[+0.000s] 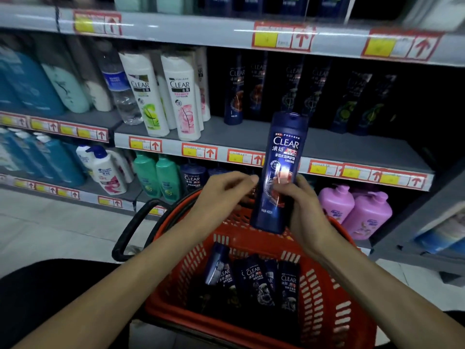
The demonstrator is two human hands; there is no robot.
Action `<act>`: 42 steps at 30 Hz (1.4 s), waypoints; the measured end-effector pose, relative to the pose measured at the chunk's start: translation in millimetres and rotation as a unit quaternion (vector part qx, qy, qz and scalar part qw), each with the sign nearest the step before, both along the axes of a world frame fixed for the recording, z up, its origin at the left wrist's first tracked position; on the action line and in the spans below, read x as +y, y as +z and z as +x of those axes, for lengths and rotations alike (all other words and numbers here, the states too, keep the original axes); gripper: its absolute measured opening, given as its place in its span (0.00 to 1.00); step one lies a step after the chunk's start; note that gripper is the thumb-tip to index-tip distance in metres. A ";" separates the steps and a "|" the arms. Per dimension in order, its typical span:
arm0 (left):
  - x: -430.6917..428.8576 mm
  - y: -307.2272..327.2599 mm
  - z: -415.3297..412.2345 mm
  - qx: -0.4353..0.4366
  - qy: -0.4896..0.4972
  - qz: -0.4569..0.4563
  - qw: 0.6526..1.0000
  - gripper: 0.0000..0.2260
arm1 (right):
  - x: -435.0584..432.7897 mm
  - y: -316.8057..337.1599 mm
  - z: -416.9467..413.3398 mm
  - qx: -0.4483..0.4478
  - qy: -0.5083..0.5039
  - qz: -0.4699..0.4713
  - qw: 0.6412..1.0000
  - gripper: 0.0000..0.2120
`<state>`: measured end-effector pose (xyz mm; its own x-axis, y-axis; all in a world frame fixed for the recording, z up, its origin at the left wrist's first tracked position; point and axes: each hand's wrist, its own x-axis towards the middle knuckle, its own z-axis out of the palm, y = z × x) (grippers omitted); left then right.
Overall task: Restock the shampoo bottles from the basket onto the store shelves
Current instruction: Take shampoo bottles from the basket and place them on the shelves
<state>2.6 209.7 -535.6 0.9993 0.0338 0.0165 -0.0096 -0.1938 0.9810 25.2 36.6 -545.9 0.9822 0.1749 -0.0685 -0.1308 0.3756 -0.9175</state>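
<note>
A dark blue Clear shampoo bottle [283,157] stands upright in the air above the red basket [324,293], cap up. My right hand [302,210] grips its lower half from the right. The fingertips of my left hand [221,195] touch its left edge. Several more dark blue Clear bottles [254,278] lie inside the basket. Behind the held bottle runs the middle shelf [339,147], with dark Clear bottles [234,91] standing at its back and bare grey board in front of them.
White Clear bottles [181,96] and a water bottle [118,84] stand left on the middle shelf. Green bottles [156,177] and pink pump bottles [362,212] fill the lower shelf. The basket's black handle [130,227] hangs to the left over the tiled floor.
</note>
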 end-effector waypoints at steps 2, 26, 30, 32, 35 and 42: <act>0.6 0.7 8.6 -0.022 -0.005 0.040 0.999 0.07 | -0.3 7.4 10.4 -0.035 -0.016 -0.047 0.998 0.16; 0.7 16.1 177.7 -0.053 0.039 0.032 0.997 0.25 | 42.5 26.1 198.9 -0.240 -0.117 -0.282 0.922 0.21; 2.2 6.8 207.8 -0.050 0.041 0.087 0.994 0.25 | 54.4 16.0 244.1 -0.234 -0.145 -0.318 0.907 0.17; 2.0 8.0 216.3 -0.043 0.037 0.117 0.992 0.27 | 58.9 14.8 256.3 -0.222 -0.164 -0.332 0.902 0.16; 2.3 8.9 237.5 -0.022 0.022 0.109 0.994 0.32 | 63.7 13.5 278.5 -0.214 -0.195 -0.358 0.887 0.12; 3.5 -4.8 266.2 -0.013 0.039 0.092 0.995 0.34 | 70.8 6.0 297.5 -0.220 -0.202 -0.357 0.885 0.12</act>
<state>268.8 213.2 -540.4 0.9928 0.1060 0.0553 -0.0120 -0.3719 0.9282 322.7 107.4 -539.9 0.9138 -0.1301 0.3847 0.3108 -0.3857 -0.8687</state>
